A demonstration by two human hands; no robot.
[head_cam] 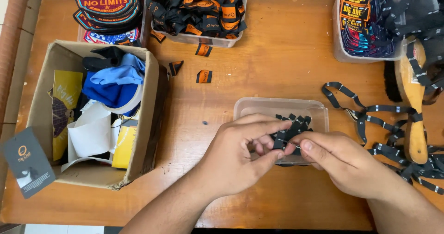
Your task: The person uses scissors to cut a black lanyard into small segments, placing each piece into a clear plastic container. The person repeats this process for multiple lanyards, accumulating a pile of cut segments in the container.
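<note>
My left hand (pixel 240 153) and my right hand (pixel 340 162) meet over a clear plastic tray (pixel 259 107) at the middle of the wooden table. Together they pinch a small black fabric label (pixel 280 139) between thumbs and fingers. Several more black labels (pixel 298 123) lie in the tray just beyond my fingertips. What part of the label each hand grips is partly hidden by the fingers.
A cardboard box (pixel 44 123) with cloth and paper stands at the left. At the back are a tub of black-and-orange labels (pixel 203 7), stacked patches (pixel 108 5) and a tub of tags (pixel 363 26). Black label strips (pixel 393 123) and a wooden brush (pixel 414 90) lie right.
</note>
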